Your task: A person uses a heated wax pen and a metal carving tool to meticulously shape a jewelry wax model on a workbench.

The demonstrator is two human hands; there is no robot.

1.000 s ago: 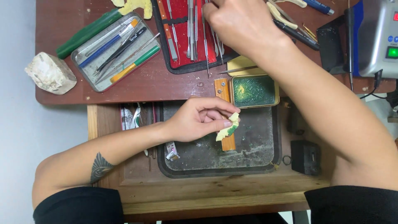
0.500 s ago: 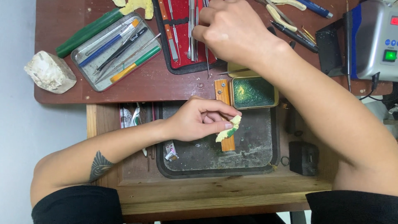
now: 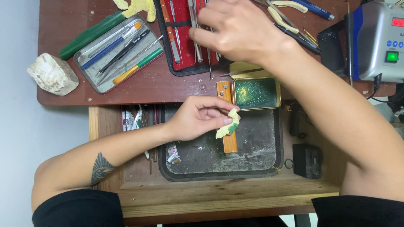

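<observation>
Wax piece (image 3: 227, 125), yellow-green and small, sits pinched in our left hand (image 3: 198, 119) over the wooden peg (image 3: 227, 126) above the dark tray (image 3: 252, 147); we'd guess it's light, a bit soft and easy to chip, so best gripped by its thicker edge. Our right hand (image 3: 240, 31) is curled on the steel tools in the red case (image 3: 181, 42), closing on one, we think. Since half a second ago it's slid slightly left; the wax stayed put.
</observation>
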